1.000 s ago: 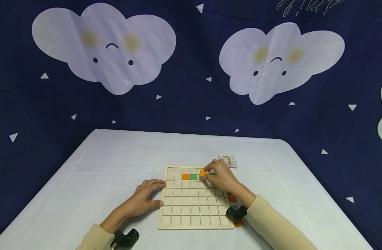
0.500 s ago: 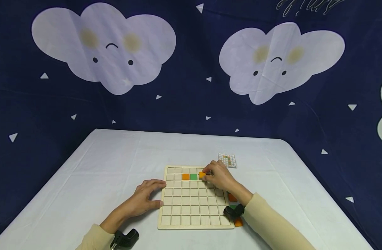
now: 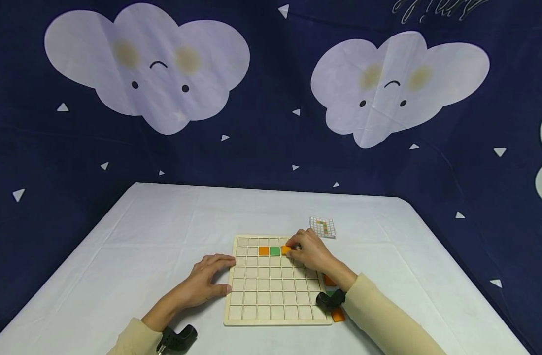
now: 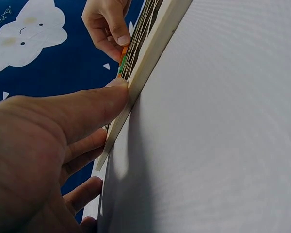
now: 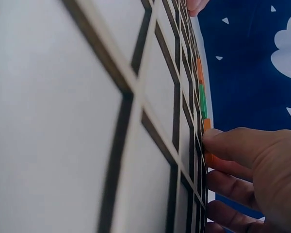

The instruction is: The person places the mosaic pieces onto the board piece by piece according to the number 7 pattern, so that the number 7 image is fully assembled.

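Observation:
A pale wooden grid board (image 3: 275,299) lies on the white table. In its second row from the far edge sit an orange tile (image 3: 264,251) and, beside it, a green tile (image 3: 275,251). My right hand (image 3: 314,252) pinches another orange tile (image 3: 286,250) between thumb and fingers, right at the cell beside the green one; the right wrist view shows this tile (image 5: 207,125) under the thumb. At the board's left edge rests my left hand (image 3: 204,278), its fingers and thumb (image 4: 99,104) extended and touching the rim.
Beyond the board's far right corner lies a small printed grid card (image 3: 324,228). Along the board's right side are loose tiles, including an orange one (image 3: 338,314), partly hidden by the right wrist camera (image 3: 330,300). A dark blue cloud-patterned cloth (image 3: 271,158) hangs behind the table.
My right hand has lowered the orange tile and shifted it slightly left, to the cell beside the green tile. The left hand has stayed at the board's edge.

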Action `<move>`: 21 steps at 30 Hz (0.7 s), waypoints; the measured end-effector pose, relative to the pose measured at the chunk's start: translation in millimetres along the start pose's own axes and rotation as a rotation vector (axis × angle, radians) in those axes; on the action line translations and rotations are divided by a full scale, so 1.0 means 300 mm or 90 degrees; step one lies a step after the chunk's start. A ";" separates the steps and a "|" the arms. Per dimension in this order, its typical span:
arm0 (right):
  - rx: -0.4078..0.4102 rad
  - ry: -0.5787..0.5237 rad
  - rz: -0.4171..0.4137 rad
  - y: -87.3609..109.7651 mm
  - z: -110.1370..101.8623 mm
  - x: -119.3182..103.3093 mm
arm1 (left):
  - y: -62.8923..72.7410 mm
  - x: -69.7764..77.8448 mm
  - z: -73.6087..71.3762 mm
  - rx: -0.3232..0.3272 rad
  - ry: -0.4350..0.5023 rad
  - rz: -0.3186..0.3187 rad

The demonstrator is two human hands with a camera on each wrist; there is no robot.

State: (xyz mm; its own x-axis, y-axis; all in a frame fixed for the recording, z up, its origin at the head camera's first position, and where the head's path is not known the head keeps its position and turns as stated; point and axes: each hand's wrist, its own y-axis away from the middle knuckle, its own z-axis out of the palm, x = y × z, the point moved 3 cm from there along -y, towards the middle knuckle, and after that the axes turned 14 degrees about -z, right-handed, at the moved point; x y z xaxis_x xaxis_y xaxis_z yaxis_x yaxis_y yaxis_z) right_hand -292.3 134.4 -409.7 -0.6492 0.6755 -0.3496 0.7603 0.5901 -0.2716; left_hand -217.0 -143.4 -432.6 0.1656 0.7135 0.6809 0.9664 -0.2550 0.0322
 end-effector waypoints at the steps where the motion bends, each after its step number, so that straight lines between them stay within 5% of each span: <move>1: 0.000 0.002 -0.004 0.000 0.000 0.000 | 0.000 0.000 0.000 0.000 0.000 0.001; 21: -0.006 0.021 -0.033 0.001 0.000 -0.003 | 0.003 0.002 -0.001 0.002 -0.003 0.002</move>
State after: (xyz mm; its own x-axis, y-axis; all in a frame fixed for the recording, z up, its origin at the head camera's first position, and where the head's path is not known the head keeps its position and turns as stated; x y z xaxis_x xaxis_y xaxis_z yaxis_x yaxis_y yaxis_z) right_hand -291.4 133.9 -409.6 -0.6883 0.6580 -0.3055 0.7254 0.6285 -0.2806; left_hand -216.0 -143.4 -432.0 0.1687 0.7155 0.6779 0.9665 -0.2552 0.0288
